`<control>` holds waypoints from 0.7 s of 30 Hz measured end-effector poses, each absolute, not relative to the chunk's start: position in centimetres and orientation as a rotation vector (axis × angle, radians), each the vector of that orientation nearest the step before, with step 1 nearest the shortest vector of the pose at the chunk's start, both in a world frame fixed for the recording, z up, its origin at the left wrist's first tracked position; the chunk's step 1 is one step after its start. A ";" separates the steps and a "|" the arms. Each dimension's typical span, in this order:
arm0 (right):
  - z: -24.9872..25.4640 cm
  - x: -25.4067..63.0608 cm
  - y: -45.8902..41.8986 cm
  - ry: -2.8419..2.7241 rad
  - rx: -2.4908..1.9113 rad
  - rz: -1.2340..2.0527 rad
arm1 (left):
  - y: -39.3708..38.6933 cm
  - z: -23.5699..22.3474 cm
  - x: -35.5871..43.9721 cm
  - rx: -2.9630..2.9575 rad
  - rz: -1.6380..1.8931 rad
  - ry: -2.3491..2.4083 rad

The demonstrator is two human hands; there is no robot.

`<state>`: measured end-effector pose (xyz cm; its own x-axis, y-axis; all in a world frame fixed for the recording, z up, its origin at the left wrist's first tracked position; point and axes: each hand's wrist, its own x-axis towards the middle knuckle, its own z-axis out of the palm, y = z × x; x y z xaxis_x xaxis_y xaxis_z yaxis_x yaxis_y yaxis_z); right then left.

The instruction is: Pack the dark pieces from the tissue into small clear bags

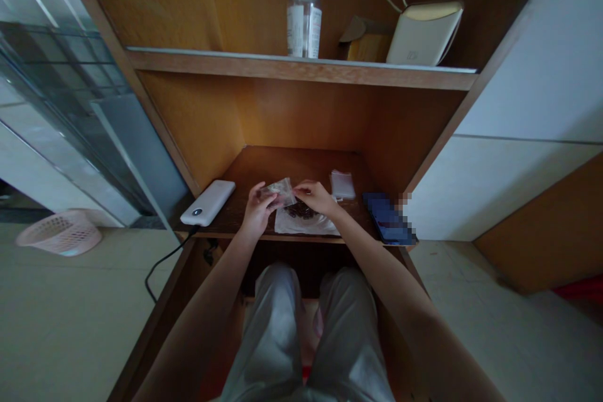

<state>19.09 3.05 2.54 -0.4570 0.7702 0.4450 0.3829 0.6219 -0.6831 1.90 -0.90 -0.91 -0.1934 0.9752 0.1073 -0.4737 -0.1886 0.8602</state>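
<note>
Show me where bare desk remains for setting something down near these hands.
Bare desk wood shows behind the hands, between the power bank and the white packet, with a narrower strip between that packet and the phone. It's crowded centrally: left hand, right hand, plastic bag, white sheet.

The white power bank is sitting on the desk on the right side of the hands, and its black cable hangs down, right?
Not quite, the side is wrong. The head view shows the white power bank sitting on the desk on the left side of the hands, just past the left hand. Its black cable does hang down.
</note>
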 end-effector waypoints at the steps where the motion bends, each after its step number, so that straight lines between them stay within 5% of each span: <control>1: 2.5 19.0 2.9 -2.059 -0.906 0.689 | -1.0 -0.9 2.0 0.859 1.644 0.844; 12: 1.4 16.7 0.7 -1.964 -0.901 0.806 | -0.9 -1.1 2.2 0.814 1.736 0.819; 21: 1.2 15.8 0.1 -1.976 -0.971 0.403 | -1.2 -0.8 2.0 0.931 1.600 0.766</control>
